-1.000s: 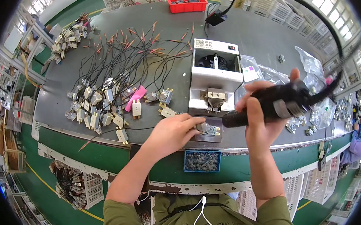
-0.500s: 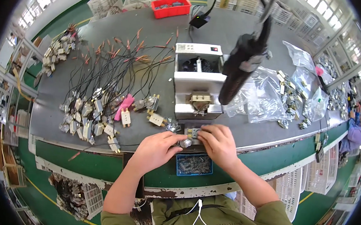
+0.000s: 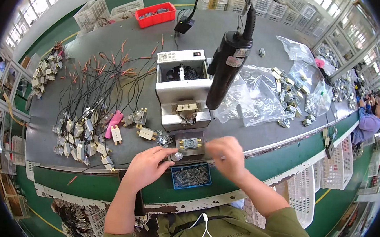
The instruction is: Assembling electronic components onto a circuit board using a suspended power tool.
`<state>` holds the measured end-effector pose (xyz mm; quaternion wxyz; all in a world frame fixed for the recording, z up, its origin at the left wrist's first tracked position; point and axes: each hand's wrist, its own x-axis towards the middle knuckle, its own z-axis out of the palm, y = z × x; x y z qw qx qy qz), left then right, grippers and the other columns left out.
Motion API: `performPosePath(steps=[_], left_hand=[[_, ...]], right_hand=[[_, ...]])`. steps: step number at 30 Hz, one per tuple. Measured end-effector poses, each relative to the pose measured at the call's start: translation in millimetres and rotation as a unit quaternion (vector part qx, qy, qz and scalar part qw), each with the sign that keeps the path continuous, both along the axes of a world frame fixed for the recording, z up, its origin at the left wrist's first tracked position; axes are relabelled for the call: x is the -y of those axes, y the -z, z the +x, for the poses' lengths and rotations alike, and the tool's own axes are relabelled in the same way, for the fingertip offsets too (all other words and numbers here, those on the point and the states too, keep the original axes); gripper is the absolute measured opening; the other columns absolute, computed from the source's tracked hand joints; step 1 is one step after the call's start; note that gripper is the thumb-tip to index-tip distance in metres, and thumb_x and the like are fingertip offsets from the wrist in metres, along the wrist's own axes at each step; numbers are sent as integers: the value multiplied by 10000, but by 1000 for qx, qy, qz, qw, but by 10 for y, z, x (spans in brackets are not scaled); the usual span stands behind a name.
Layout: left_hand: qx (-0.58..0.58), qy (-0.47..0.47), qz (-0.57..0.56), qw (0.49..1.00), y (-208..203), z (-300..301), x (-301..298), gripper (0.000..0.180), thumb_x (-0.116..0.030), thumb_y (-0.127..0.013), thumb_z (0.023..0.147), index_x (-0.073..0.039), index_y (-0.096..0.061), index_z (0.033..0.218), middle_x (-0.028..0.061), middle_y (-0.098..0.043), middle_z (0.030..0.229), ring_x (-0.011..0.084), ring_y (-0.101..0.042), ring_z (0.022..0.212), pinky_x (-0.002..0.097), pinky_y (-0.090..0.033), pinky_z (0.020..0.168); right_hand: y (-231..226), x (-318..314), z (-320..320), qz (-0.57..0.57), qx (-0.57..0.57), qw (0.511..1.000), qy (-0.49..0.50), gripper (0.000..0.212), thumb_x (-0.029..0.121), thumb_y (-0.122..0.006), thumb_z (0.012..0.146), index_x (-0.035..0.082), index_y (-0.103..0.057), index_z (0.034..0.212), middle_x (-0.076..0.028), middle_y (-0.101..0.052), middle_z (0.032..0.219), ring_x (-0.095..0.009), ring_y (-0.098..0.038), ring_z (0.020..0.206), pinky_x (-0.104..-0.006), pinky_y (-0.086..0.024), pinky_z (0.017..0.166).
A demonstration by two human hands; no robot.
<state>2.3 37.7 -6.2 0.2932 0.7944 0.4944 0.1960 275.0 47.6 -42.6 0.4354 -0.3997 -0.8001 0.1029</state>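
Right now the left hand (image 3: pixel 148 167) pinches a clear dome (image 3: pixel 177 156) between thumb and fingertips, at the lower centre of the frame, by the near left corner of a metal block (image 3: pixel 195 152). The grey part (image 3: pixel 190 143) lies flat on that block, its brass prongs pointing to either side, with no finger on it. The right hand (image 3: pixel 228 156) is curled and blurred just to the right of the block; whether it grasps anything cannot be told.

The dome looks smooth and round, so a light or off-centre pinch could let it roll out of the fingers. The black lead (image 3: pixel 116 163) trails towards the left hand from the lower left and could tug if it snags on the bench edge. A sweep of the right hand might knock the part askew, as nothing visibly clamps it from above. The blue tray (image 3: pixel 175 182) sits just below the block, and a low wrist could tip its small metal pieces. The black tool (image 3: pixel 226 72) hangs at upper centre, where a raised hand could bump it.

The tool is a dark cylinder; the bags (image 3: pixel 262 99) right of centre are crinkled, glossy film. The machine (image 3: pixel 183 91) has a boxy white casing, and the pile (image 3: pixel 81 135) at left mixes pale rectangular blocks with thin, looping black wires.
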Motion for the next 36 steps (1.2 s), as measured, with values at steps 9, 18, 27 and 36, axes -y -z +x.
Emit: performPosePath(steps=[9,18,27,36], left_hand=[[7,-1,1,1000,65,-56,49,342,-210,-727,878,-133,-686,1208,59,-673,940,252,-652,777,362,-543,708],[5,2,7,1000,49,-10,53,367,-165,-758,850,-112,-697,1208,79,-665,938,232,-632,739,334,-526,680],[15,-2,-2,1000,44,-28,74,366,-165,-753,851,-107,-694,1207,85,-652,907,253,-634,746,348,-525,683],[12,6,16,1000,94,-16,111,350,-175,-749,855,-105,-697,1194,82,-664,916,258,-639,761,351,-526,699]], right_hand=[[217,-205,1368,-172,-135,899,379,732,19,-688,921,109,-317,1546,-43,-704,947,-90,-595,765,-258,-500,786],[220,-498,1365,-20,76,941,329,366,11,-698,846,102,-665,1199,-85,-662,889,-215,-633,748,-342,-524,711],[188,-359,1376,-116,83,929,343,141,65,-715,841,61,-694,980,-86,-655,863,-242,-650,768,-356,-517,709],[230,-410,1264,-148,147,901,379,236,199,-767,838,45,-730,1014,-102,-659,847,-287,-644,823,-391,-509,774]])
